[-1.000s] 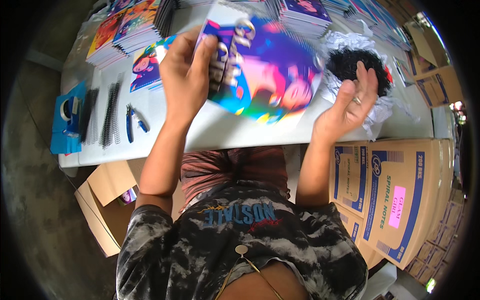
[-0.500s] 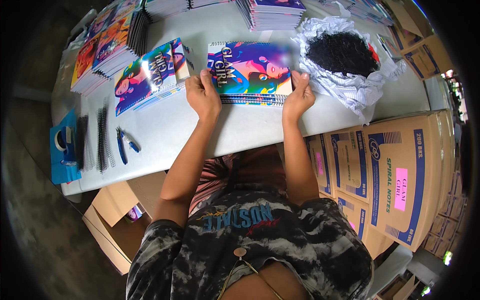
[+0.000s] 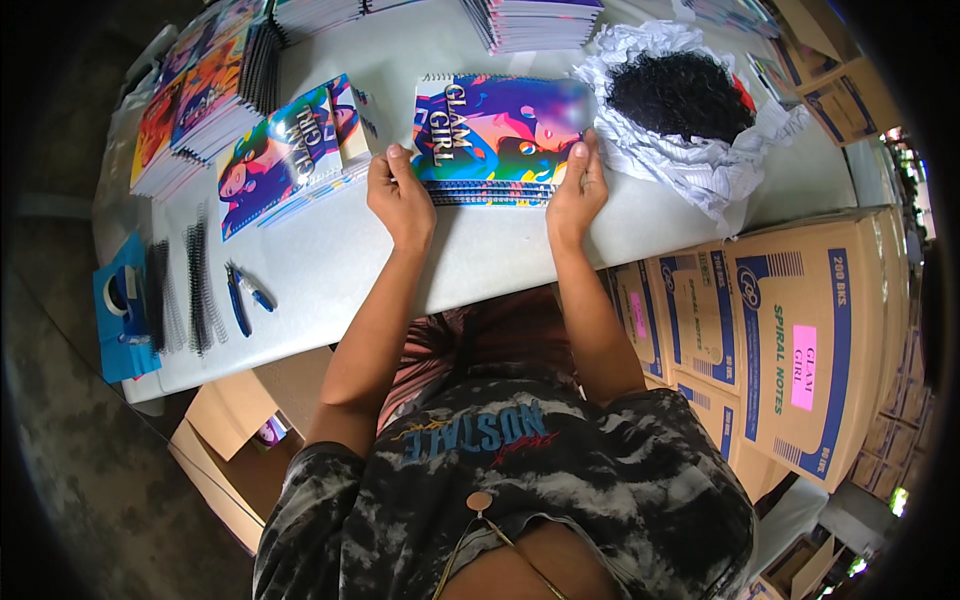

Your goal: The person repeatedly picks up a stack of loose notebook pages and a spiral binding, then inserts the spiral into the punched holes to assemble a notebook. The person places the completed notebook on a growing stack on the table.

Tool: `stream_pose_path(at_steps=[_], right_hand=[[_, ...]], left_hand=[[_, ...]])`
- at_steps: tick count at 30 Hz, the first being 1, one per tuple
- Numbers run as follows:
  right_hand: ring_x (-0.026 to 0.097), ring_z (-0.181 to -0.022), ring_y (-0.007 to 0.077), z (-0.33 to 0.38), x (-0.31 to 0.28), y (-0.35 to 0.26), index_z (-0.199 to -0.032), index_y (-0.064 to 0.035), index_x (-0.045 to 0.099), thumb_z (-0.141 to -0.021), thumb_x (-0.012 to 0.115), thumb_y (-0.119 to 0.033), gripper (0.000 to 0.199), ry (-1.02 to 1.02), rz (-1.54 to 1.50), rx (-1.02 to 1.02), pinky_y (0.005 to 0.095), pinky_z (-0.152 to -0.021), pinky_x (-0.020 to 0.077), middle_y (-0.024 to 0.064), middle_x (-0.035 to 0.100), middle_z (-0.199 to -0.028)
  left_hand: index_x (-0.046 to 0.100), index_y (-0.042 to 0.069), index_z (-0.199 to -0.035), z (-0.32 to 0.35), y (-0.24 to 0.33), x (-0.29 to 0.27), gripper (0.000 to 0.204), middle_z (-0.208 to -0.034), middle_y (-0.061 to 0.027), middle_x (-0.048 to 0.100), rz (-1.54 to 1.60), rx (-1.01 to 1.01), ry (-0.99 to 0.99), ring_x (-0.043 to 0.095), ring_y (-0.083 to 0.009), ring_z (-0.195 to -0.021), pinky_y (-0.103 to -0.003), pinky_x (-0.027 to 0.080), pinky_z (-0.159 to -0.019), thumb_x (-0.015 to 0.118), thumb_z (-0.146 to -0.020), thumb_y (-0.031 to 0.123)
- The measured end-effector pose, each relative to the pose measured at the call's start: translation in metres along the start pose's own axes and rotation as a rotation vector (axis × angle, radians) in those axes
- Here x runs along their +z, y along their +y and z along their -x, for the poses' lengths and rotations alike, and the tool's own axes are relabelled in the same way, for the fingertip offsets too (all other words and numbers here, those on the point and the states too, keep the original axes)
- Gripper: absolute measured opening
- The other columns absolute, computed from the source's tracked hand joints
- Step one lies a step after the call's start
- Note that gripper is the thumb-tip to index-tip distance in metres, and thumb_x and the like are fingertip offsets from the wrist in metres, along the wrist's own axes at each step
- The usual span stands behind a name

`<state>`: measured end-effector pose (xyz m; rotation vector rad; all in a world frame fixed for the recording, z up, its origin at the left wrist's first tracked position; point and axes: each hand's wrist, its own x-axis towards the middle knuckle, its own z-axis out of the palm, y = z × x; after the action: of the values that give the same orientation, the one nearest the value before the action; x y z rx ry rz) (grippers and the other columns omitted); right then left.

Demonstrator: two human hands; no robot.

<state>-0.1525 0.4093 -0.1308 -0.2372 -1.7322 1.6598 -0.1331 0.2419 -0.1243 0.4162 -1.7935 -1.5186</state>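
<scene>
A small stack of spiral notebooks [image 3: 495, 135] with colourful illustrated covers lies on the white table, wire coils along its near and far edges. My left hand [image 3: 402, 195] grips its left end, the thumb on the near left corner. At the opposite end my right hand [image 3: 578, 190] holds the stack, with its thumb over the cover's edge and its fingers along the side. Left of my left hand rests a fanned pile of similar covers and pages [image 3: 285, 150]. Just beyond my right hand sits a bundle of black wire coils [image 3: 680, 98] on crumpled white paper [image 3: 675, 175].
Taller notebook piles [image 3: 215, 100] stand at the far left, and another pile [image 3: 535, 25] at the back. Loose black coils [image 3: 200, 290], blue-handled pliers [image 3: 240, 300] and a tape roll [image 3: 118, 297] lie at the near left. Cardboard boxes [image 3: 800, 350] are stacked below right.
My right hand has come slightly inward against the stack's right end. My left hand keeps its hold, and the whole view has shifted a little.
</scene>
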Motion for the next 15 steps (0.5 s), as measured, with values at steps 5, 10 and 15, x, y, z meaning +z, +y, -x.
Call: stream_pose_path(at_steps=[5,10,15], right_hand=[[0.055,-0.107,0.0261,-0.001,-0.005,-0.011,-0.12,0.0087,0.048,-0.087,0.057,-0.03,0.051,-0.126,0.045,0.133,0.0319,-0.091,0.0397,0.0247,0.055,-0.116],[0.035,-0.125,0.0323,-0.001,-0.01,-0.014,-0.13,0.0082,0.035,-0.09,0.051,-0.025,0.054,0.003,0.244,-0.304,0.0376,-0.102,0.0271,0.0246,0.037,-0.133],[0.029,-0.129,0.0361,0.033,0.001,-0.055,-0.135,0.0047,0.027,-0.08,0.063,-0.018,0.069,-0.419,-0.152,-0.416,0.0432,-0.106,0.0201,0.0236,0.033,-0.137]], left_hand=[[0.054,0.003,-0.077,-0.007,0.006,-0.014,0.018,-0.077,-0.0097,0.055,-0.313,0.375,-0.119,0.05,-0.0218,-0.069,-0.033,0.04,-0.063,0.059,-0.086,0.018],[0.049,0.005,-0.118,-0.059,0.038,-0.081,0.046,-0.117,-0.0165,0.05,-0.817,0.727,-0.206,0.044,-0.0331,-0.11,-0.043,0.034,-0.093,0.064,-0.076,0.017],[0.055,0.01,-0.115,-0.065,0.042,-0.156,0.039,-0.108,-0.0156,0.06,-0.991,0.542,-0.486,0.057,-0.0288,-0.1,-0.038,0.045,-0.083,0.058,-0.076,0.008]])
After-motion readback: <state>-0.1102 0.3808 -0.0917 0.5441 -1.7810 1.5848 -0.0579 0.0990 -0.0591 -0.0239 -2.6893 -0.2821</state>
